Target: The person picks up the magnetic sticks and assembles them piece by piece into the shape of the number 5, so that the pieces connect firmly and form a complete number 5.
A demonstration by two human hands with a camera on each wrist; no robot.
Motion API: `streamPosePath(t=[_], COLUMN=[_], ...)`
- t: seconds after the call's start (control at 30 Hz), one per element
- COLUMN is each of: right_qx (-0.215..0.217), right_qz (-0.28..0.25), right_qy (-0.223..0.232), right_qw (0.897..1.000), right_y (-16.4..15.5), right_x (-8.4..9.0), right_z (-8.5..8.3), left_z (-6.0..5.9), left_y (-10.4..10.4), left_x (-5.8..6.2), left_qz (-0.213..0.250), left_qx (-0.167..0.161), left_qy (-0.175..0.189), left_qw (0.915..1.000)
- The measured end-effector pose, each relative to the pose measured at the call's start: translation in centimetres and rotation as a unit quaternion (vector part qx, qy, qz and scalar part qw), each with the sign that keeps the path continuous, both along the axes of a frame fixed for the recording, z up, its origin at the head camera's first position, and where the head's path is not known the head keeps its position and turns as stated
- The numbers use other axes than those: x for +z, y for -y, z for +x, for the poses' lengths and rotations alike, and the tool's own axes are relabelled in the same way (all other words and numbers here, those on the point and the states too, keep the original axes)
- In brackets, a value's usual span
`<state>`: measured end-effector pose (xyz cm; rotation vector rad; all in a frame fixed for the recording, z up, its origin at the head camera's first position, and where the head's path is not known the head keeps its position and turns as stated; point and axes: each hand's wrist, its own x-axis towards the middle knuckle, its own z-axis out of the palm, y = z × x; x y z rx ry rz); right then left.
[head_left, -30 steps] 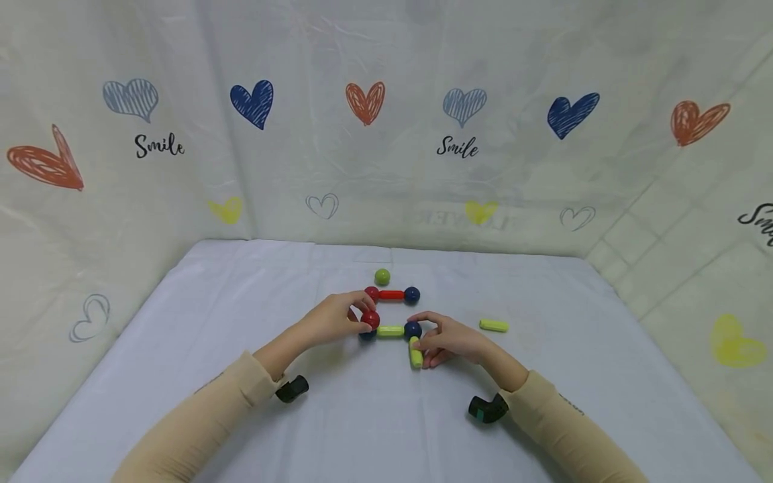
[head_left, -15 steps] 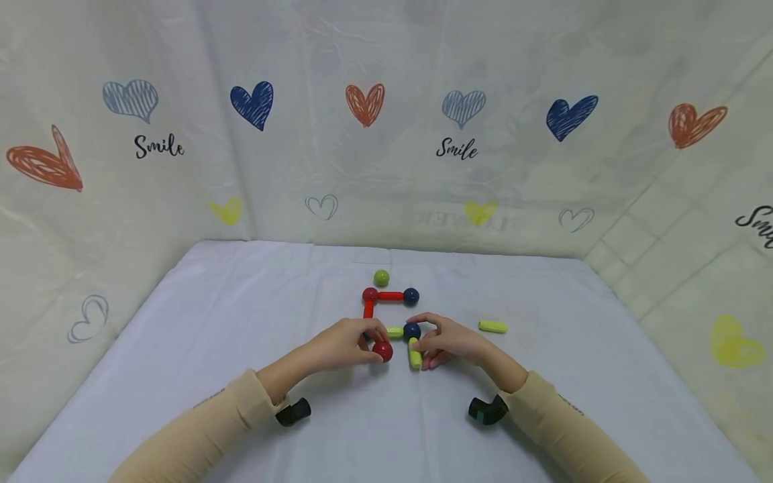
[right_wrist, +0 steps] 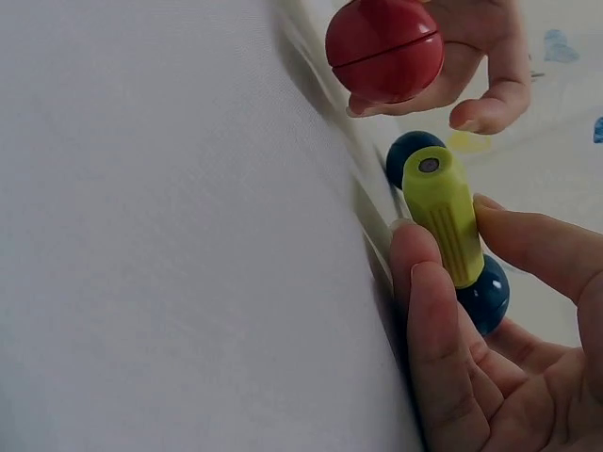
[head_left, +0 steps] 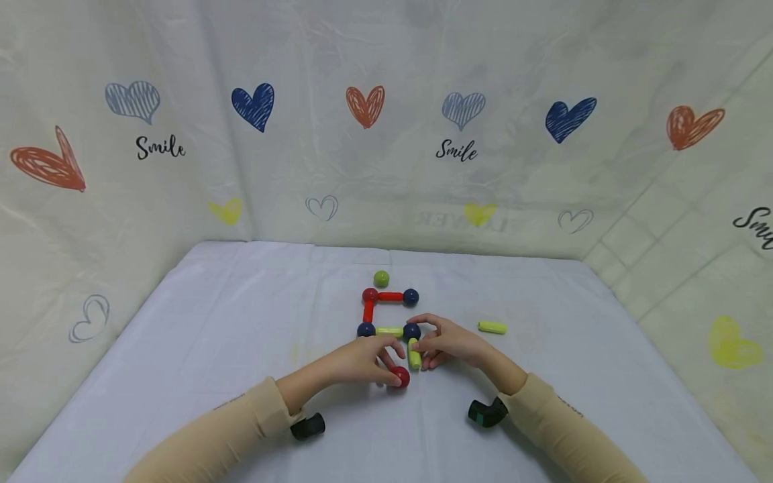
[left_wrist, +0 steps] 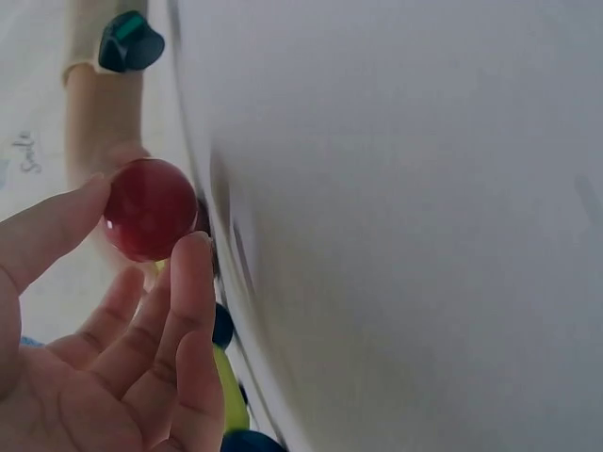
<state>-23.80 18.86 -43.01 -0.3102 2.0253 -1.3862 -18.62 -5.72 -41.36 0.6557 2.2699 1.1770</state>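
Observation:
My left hand (head_left: 366,360) pinches a red ball (left_wrist: 151,209) between thumb and fingertips, just in front of the free end of a yellow-green rod (head_left: 414,354). That rod joins a dark blue ball (head_left: 412,331). My right hand (head_left: 449,341) holds the rod between thumb and fingers, its index finger at the blue ball. In the right wrist view the rod's end shows a round metal spot, with the red ball apart from it. From the blue ball another yellow-green rod (head_left: 389,331) runs left to a second blue ball (head_left: 366,330).
A red rod (head_left: 368,311) leads back to a red ball (head_left: 370,295); a further red rod (head_left: 390,296) ends at a blue ball (head_left: 410,297). Behind lies a loose green ball (head_left: 381,278). A loose yellow-green rod (head_left: 492,327) lies at right on the white-covered table (head_left: 272,282).
My left hand has carried the red ball from beside the left blue ball toward me and right, uncovering the red rod and that blue ball. My right hand has stayed almost still.

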Motion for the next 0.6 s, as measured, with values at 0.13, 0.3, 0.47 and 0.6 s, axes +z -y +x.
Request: streamPosePath(t=[0.13, 0.3, 0.47, 0.6], right_qx=[0.000, 0.002, 0.007, 0.006], right_qz=[-0.007, -0.013, -0.014, -0.014], right_qy=[-0.001, -0.003, -0.004, -0.002], right_qw=[1.000, 1.000, 1.000, 1.000], right_y=[0.0, -0.1, -0.1, 0.0], right_x=[0.1, 0.2, 0.0, 0.0], right_z=[0.1, 0.1, 0.1, 0.1], left_z=[0.1, 0.0, -0.2, -0.5], left_y=[-0.7, -1.3, -1.7, -2.0], left_x=[-0.3, -0.6, -0.8, -0.9], left_qz=[0.010, 0.017, 0.025, 0.032], left_qx=[0.001, 0.007, 0.012, 0.016], left_qy=[0.019, 0.037, 0.050, 0.049], left_qw=[0.9998, 0.9991, 0.9983, 0.9981])
